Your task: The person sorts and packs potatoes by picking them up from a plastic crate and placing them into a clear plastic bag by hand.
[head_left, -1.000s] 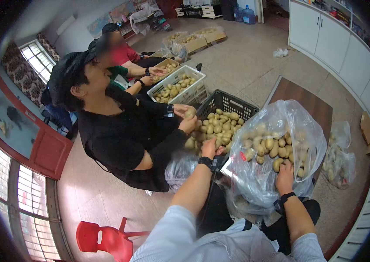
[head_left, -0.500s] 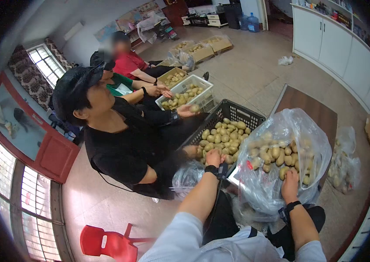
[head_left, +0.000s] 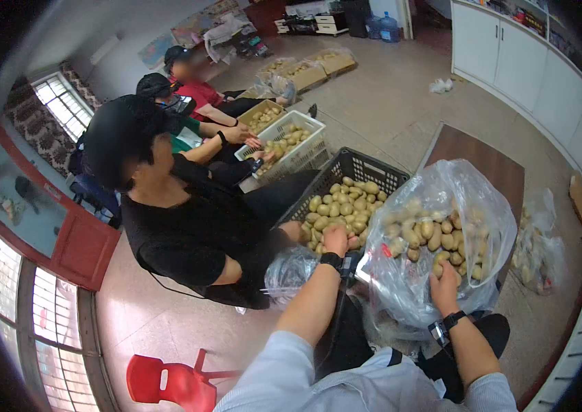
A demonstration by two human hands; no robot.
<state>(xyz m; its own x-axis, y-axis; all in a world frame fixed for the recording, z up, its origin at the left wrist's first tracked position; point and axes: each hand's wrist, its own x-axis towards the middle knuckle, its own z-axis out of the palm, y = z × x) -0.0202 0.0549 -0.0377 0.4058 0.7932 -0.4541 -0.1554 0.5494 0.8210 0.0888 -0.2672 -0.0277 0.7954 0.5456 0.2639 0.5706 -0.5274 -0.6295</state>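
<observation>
My left hand (head_left: pixel 336 240) is over the near edge of a black plastic crate (head_left: pixel 373 165) filled with yellow-brown potatoes (head_left: pixel 346 202). Its fingers are curled down among them, and whatever they hold is hidden. Inside the mouth of a large clear plastic bag (head_left: pixel 487 185), my right hand (head_left: pixel 445 287) grips a potato (head_left: pixel 438 268) at its fingertips. More potatoes (head_left: pixel 435 237) lie in the bag, some browner than those in the crate. Each of my wrists wears a dark strapped device.
A co-worker in black (head_left: pixel 188 226) sits close at the left, one hand in the same crate. Two other people sit beyond, by a white crate (head_left: pixel 315 141). A brown board (head_left: pixel 469 154) lies under the bag. A red chair (head_left: pixel 174 381) stands lower left.
My view has shifted slightly. My left hand stays in the crate and my right hand stays at the bag with a potato. The co-worker's raised hand with a potato has moved to the white crate.
</observation>
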